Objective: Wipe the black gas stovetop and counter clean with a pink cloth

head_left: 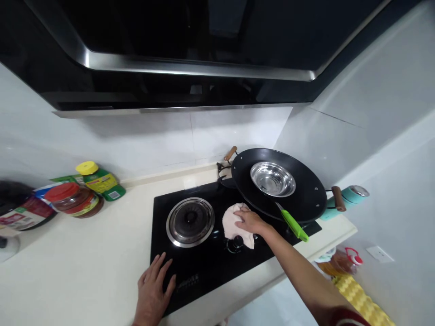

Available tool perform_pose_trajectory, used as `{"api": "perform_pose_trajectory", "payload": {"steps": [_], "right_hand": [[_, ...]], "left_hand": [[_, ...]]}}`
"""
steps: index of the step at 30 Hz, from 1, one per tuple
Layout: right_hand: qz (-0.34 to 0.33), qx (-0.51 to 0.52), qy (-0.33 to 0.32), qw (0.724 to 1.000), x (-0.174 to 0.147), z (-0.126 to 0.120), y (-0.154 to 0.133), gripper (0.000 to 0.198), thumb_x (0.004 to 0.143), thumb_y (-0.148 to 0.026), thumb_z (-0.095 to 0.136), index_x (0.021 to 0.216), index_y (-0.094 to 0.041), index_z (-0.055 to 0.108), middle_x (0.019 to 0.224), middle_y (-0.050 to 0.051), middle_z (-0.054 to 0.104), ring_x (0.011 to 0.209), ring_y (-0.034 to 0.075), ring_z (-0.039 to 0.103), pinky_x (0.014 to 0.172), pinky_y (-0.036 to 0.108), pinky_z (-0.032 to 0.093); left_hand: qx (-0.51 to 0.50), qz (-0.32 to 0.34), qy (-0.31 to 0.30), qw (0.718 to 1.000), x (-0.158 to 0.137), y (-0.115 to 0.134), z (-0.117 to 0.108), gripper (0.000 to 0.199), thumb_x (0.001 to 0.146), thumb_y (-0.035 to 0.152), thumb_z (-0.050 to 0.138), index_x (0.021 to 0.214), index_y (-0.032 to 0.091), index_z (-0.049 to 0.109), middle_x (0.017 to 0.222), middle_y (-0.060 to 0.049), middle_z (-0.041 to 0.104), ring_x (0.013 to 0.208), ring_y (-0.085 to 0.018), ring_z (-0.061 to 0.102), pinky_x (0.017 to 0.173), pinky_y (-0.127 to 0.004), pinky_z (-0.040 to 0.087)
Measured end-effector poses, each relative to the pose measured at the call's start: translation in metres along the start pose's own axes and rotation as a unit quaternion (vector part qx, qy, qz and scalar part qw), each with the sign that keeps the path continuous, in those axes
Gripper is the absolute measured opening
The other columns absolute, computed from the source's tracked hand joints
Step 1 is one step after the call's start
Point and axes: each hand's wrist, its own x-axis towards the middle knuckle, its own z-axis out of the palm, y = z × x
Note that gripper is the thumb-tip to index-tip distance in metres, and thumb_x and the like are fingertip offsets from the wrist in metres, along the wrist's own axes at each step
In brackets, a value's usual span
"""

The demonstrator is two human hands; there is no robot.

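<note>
My right hand (249, 220) presses a pale pink cloth (233, 222) flat on the black glass gas stove (200, 283), between the left burner and the wok. Its fingers are stretched out over the cloth, which reaches down beside a black control knob (238, 242). At the stove's front left corner rests my left hand (154, 283), fingers spread and holding nothing. The left burner (190, 222), with its shiny metal ring, lies bare between the two hands.
Over the right burner stands a large black wok (306, 194) holding a steel bowl (273, 179) and a green-handled utensil (294, 225). A teal bottle (348, 201) is behind it. Jars, including a red-lidded one (76, 201), line the left counter. The range hood (190, 68) hangs low overhead.
</note>
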Motion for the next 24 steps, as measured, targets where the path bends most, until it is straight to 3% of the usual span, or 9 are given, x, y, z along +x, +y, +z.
{"api": "perform_pose_trajectory", "payload": {"steps": [2,6,10,14,18,24], "right_hand": [[-0.026,0.011,-0.018,0.999,-0.012,0.004,0.0,0.066,0.089,-0.035,0.064,0.154,-0.027,0.053,0.165,0.008,0.042,0.147,0.024,0.045,0.119,0.031,0.034],[-0.067,-0.004,-0.056,0.996,-0.035,0.011,0.005,0.081,0.083,-0.02,0.067,0.16,-0.03,0.044,0.171,0.005,0.032,0.156,0.027,0.029,0.123,0.036,0.027],[-0.071,-0.085,-0.019,0.994,-0.043,0.02,0.005,0.082,0.08,-0.015,0.073,0.156,-0.031,0.048,0.16,0.01,0.044,0.149,0.031,0.038,0.121,0.045,0.027],[-0.058,-0.125,-0.012,0.99,-0.025,0.023,0.002,0.082,0.074,-0.015,0.082,0.149,-0.033,0.052,0.151,0.01,0.05,0.138,0.032,0.046,0.114,0.048,0.034],[-0.043,-0.102,-0.026,0.994,0.009,0.014,0.003,0.08,0.069,-0.019,0.088,0.141,-0.036,0.059,0.156,0.006,0.045,0.142,0.029,0.044,0.114,0.039,0.036],[0.041,-0.06,0.075,0.994,0.035,0.004,0.008,0.066,0.089,-0.031,0.072,0.151,-0.026,0.049,0.162,0.013,0.038,0.153,0.032,0.03,0.123,0.044,0.025]], "left_hand": [[0.0,-0.002,-0.004,1.0,0.0,0.001,0.0,0.035,0.098,0.036,0.054,0.13,0.024,0.062,0.143,-0.012,0.067,0.135,-0.03,0.061,0.099,-0.046,0.048],[-0.007,-0.008,-0.007,1.0,-0.001,0.001,0.001,0.036,0.098,0.038,0.053,0.13,0.023,0.062,0.144,-0.013,0.066,0.135,-0.03,0.061,0.1,-0.046,0.049],[-0.018,-0.02,-0.023,0.999,-0.002,0.0,0.001,0.037,0.098,0.039,0.053,0.131,0.025,0.061,0.146,-0.012,0.065,0.136,-0.03,0.06,0.101,-0.047,0.049],[-0.028,-0.025,-0.025,0.999,-0.003,-0.001,0.002,0.037,0.097,0.04,0.054,0.131,0.026,0.061,0.146,-0.012,0.065,0.136,-0.03,0.06,0.101,-0.047,0.049],[-0.025,-0.017,-0.019,0.999,-0.002,-0.001,0.001,0.036,0.097,0.039,0.054,0.13,0.026,0.061,0.145,-0.012,0.066,0.136,-0.031,0.06,0.1,-0.047,0.049],[-0.028,-0.017,-0.016,0.999,-0.001,-0.002,0.001,0.035,0.098,0.038,0.054,0.13,0.026,0.06,0.144,-0.012,0.066,0.136,-0.03,0.06,0.101,-0.046,0.049]]}}
